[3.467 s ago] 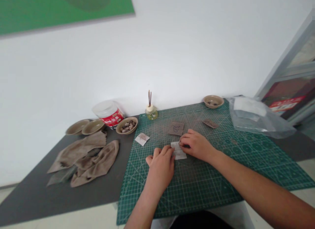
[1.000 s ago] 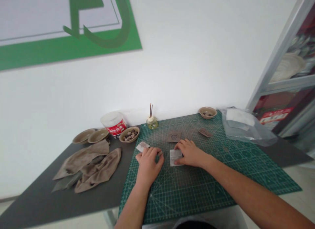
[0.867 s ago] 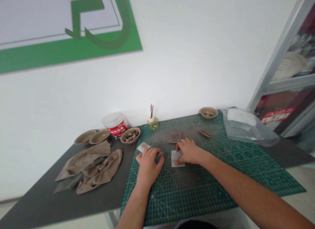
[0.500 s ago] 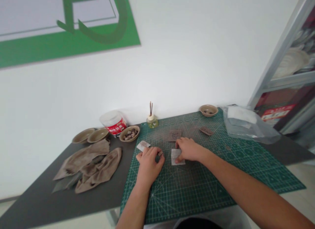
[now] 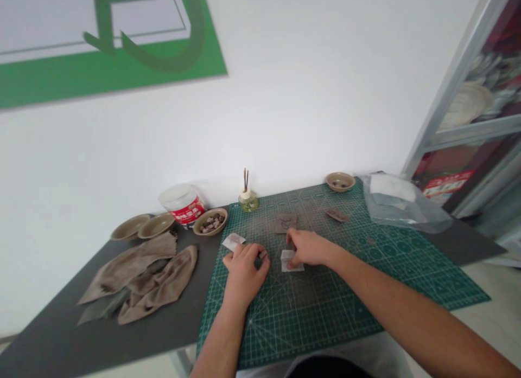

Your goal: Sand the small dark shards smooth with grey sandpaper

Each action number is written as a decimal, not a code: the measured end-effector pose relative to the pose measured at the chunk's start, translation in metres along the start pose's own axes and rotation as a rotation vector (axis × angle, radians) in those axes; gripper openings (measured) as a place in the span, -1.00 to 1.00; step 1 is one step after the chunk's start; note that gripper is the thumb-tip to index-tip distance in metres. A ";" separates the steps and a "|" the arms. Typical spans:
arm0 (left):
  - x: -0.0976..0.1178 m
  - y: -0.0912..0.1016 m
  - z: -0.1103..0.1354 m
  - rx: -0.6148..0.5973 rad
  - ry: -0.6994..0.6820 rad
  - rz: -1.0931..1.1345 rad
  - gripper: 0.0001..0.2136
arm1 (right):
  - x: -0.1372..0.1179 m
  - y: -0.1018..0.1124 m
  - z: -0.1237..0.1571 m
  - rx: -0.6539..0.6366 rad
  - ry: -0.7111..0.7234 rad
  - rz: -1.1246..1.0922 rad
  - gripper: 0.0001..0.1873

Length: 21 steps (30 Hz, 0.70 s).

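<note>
Right hand (image 5: 308,248), seemingly on paper slip (image 5: 292,266)

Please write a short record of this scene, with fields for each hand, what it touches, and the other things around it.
Left hand: on the mat, fingers curled, beside a small white paper piece
Right hand: fingertips on a white paper square
Work surface: green cutting mat on a dark grey table
Also on mat: two brown card pieces
Nearby: bowl of small stones, plastic bag, crumpled brown cloths
</note>
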<state>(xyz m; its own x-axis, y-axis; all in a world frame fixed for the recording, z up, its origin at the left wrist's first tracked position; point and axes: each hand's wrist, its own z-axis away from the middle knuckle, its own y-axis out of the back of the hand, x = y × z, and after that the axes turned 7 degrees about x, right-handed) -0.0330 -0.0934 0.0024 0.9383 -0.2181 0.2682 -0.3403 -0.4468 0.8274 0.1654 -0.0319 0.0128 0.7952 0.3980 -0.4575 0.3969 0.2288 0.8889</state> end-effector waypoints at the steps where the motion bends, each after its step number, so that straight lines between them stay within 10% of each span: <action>1: -0.001 -0.001 0.000 -0.002 -0.007 0.002 -0.95 | 0.001 0.000 0.000 -0.007 -0.011 -0.016 -0.32; 13: -0.011 -0.006 0.002 -0.020 -0.042 0.025 -0.93 | 0.005 -0.001 -0.002 -0.049 0.053 -0.124 -0.73; 21: -0.009 -0.005 0.003 -0.023 -0.045 0.044 -0.93 | 0.004 -0.005 0.035 0.288 -0.223 0.056 -0.27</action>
<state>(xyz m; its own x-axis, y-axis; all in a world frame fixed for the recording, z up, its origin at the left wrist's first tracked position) -0.0403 -0.0915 -0.0052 0.9185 -0.2766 0.2825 -0.3795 -0.4160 0.8264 0.1822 -0.0629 0.0073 0.8871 0.1917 -0.4199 0.4376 -0.0602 0.8971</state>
